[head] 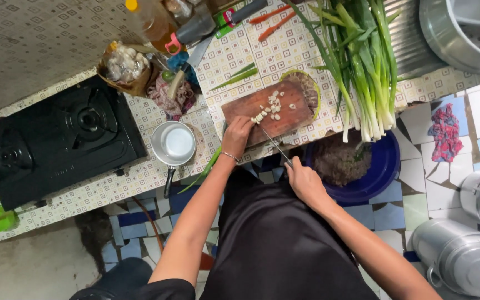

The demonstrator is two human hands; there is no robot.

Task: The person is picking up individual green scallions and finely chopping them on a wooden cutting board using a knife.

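Observation:
My left hand (238,133) rests on the near end of a reddish wooden cutting board (295,114), fingers pinning small pale pieces, likely garlic (271,106), at the board's middle. My right hand (301,179) grips the handle of a knife (274,143) whose thin blade reaches up to the pieces beside my left fingers. A thin bracelet circles my left wrist. Several chopped bits lie scattered across the board.
A bunch of green onions (362,61) lies right of the board. A blue basin (387,166) with dark scraps sits on the floor below. A small pan (176,143), black gas stove (56,139), oil bottle (152,22), metal pots (462,255) and a large steel bowl (462,33) surround me.

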